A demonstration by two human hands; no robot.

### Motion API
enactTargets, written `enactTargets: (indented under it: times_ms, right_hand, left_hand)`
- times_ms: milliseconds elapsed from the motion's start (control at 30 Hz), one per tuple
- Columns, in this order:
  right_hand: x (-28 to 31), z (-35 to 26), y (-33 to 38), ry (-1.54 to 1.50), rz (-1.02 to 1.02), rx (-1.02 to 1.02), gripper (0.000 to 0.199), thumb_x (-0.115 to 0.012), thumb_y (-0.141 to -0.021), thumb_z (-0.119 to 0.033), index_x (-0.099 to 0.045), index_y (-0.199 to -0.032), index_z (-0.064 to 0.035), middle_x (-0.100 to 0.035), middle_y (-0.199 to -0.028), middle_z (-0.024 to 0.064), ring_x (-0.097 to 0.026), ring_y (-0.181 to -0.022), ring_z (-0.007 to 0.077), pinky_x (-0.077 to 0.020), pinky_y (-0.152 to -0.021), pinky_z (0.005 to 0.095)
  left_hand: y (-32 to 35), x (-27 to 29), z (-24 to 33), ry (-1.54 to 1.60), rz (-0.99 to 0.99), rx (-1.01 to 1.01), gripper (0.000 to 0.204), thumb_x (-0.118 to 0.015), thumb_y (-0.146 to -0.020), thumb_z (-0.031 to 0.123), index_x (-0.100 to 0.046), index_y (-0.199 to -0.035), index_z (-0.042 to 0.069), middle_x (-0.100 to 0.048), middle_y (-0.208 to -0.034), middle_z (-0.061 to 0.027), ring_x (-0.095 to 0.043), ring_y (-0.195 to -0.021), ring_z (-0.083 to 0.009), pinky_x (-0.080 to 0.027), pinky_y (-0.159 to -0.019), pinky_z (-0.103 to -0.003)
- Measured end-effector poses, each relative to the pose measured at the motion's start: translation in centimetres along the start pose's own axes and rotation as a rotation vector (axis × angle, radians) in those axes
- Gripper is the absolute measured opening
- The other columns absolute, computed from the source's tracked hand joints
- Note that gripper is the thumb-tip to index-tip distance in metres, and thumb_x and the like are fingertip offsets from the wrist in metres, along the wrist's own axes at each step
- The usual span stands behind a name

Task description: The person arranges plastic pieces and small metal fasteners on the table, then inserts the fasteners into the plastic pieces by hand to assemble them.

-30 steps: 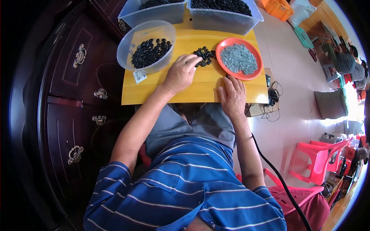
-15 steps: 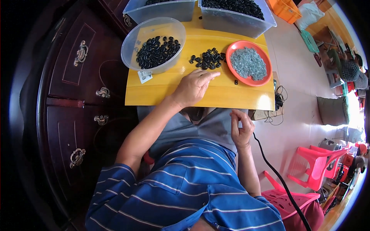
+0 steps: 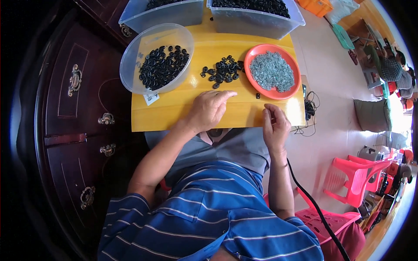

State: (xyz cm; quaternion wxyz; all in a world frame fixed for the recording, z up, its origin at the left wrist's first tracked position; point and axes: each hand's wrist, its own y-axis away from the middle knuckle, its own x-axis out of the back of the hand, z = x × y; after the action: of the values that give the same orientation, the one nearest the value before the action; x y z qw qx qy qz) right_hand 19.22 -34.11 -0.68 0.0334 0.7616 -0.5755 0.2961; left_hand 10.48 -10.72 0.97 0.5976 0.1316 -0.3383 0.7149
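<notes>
My left hand (image 3: pixel 210 108) is over the near part of a yellow tabletop (image 3: pixel 161 115), its fingers drawn together and pointing right. What it holds, if anything, is hidden. Just beyond its fingers lies a loose pile of small black oval plastic pieces (image 3: pixel 224 69). My right hand (image 3: pixel 275 129) is at the table's near edge, thumb and fingertips pinched; anything between them is too small to make out. Beyond it sits an orange-red plate (image 3: pixel 249 71) filled with small shiny clear-grey pieces (image 3: pixel 272 71). One small black piece (image 3: pixel 257 95) lies apart beside the plate.
A round clear tub (image 3: pixel 128 71) holding black oval pieces stands at the left, a white label (image 3: pixel 151 98) by its base. Two large clear bins (image 3: pixel 257 28) (image 3: pixel 167 18) of black pieces stand along the far edge. Dark wooden drawers (image 3: pixel 65 78) flank the left; pink chairs (image 3: pixel 355 185) are at right.
My right hand has come up from below the table's near edge toward the plate. My left hand has drawn back slightly from the black pile. The whole view has shifted a little.
</notes>
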Motion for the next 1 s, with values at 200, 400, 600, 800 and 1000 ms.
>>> enactTargets:
  times_ms: [200, 400, 600, 800, 1000]
  right_hand:
    - [-0.3, 1.3, -2.4, 0.139, -0.056, 0.03, 0.011, -0.071, -0.092, -0.008, -0.07, -0.1, -0.0014, -0.069, -0.083, 0.0165, -0.068, -0.067, 0.0278, -0.0534, -0.064, 0.0357]
    - [-0.6, 1.5, -3.0, 0.145, -0.05, -0.03, 0.012, -0.072, -0.091, -0.011, -0.071, -0.096, -0.0011, -0.069, -0.079, 0.0138, -0.068, -0.064, 0.0217, -0.0527, -0.063, 0.0333]
    - [-1.2, 2.3, -2.7, 0.108, -0.015, -0.036, 0.012, -0.072, -0.091, -0.013, -0.072, -0.096, -0.0026, -0.07, -0.079, 0.0134, -0.07, -0.066, 0.0224, -0.0537, -0.064, 0.0333]
    - [-1.1, 1.8, -2.6, 0.139, -0.016, -0.021, 0.013, -0.072, -0.091, -0.014, -0.072, -0.097, -0.003, -0.07, -0.08, 0.0144, -0.07, -0.065, 0.024, -0.0541, -0.064, 0.0347]
    - [-1.3, 2.4, -1.6, 0.137, 0.066, 0.082, 0.01, -0.071, -0.091, -0.012, -0.072, -0.097, -0.0036, -0.069, -0.079, 0.0128, -0.068, -0.065, 0.0215, -0.0531, -0.065, 0.0326]
  left_hand:
    - [-1.5, 0.0, -3.6, -0.099, -0.131, 0.249, 0.038, -0.051, -0.097, 0.007, -0.066, -0.131, 0.007, -0.069, -0.077, -0.0194, -0.066, -0.064, -0.0329, -0.053, -0.064, -0.044]
    - [-3.8, 1.3, -4.1, 0.437, -0.244, 0.658, 0.037, -0.049, -0.098, 0.008, -0.069, -0.129, 0.007, -0.062, -0.075, -0.002, -0.05, -0.053, -0.0079, -0.047, -0.051, -0.027]
    - [-2.6, 1.4, -4.4, 0.569, -0.191, 0.67, 0.032, -0.051, -0.103, 0.013, -0.068, -0.129, 0.007, -0.058, -0.079, 0.003, -0.046, -0.051, -0.0024, -0.039, -0.044, -0.02]
    - [-3.3, 2.0, -4.7, 0.61, -0.228, 0.691, 0.029, -0.054, -0.101, 0.013, -0.069, -0.124, 0.007, -0.061, -0.086, 0.0026, -0.049, -0.053, -0.001, -0.043, -0.044, -0.019]
    - [-1.6, 1.8, -4.2, 0.743, -0.182, 0.669, 0.026, -0.059, -0.101, 0.017, -0.068, -0.123, 0.007, -0.063, -0.089, 0.0021, -0.052, -0.058, -0.0004, -0.047, -0.049, -0.018]
